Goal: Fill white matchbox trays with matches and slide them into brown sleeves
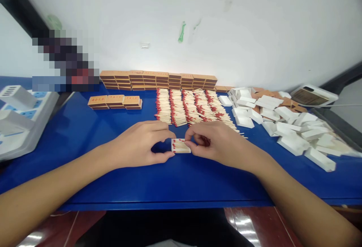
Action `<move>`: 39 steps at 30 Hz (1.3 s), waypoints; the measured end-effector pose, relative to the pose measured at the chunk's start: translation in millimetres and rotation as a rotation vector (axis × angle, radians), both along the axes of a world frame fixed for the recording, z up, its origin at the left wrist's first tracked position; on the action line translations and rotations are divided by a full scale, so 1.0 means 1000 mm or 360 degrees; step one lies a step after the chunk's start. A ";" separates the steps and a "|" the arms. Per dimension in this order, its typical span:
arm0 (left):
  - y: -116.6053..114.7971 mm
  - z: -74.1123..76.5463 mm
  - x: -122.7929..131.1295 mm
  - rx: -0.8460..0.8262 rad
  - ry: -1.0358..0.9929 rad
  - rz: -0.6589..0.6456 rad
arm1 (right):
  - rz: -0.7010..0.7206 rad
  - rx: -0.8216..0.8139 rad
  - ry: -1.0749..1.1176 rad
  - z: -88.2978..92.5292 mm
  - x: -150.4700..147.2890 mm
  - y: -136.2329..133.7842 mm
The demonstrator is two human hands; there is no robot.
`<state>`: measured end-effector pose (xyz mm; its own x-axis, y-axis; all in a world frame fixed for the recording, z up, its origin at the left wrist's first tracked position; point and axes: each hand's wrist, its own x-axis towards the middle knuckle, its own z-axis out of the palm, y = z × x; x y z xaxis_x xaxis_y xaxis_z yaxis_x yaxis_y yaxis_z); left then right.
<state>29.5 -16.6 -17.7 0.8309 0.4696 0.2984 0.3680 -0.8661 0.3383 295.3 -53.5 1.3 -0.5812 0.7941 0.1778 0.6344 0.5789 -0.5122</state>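
Note:
A small white matchbox tray [180, 146] filled with red-tipped matches lies on the blue table [169, 183]. My left hand [141, 145] pinches its left end between thumb and forefinger. My right hand [216, 141] grips its right end with curled fingers. Just behind the hands lies a spread of loose red-tipped matches [192, 105] in rows.
A stacked row of orange matchboxes [158, 80] runs along the wall, with three more [114, 102] at the left. A heap of empty white trays [283, 122] and orange sleeves fills the right side. A white power strip [19, 118] sits far left, a white device [313, 96] far right.

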 end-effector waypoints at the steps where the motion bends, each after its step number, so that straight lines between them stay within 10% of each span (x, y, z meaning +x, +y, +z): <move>1: 0.000 0.000 0.000 -0.0004 0.0004 0.0004 | -0.0003 0.0018 0.0003 -0.001 -0.002 0.000; 25: -0.001 0.002 0.000 -0.0043 0.0042 0.0039 | -0.0071 0.0016 -0.0093 0.004 0.001 -0.001; 39: 0.003 0.003 -0.002 -0.0080 0.0088 0.0082 | 0.0003 -0.0603 -0.0562 0.021 0.050 0.002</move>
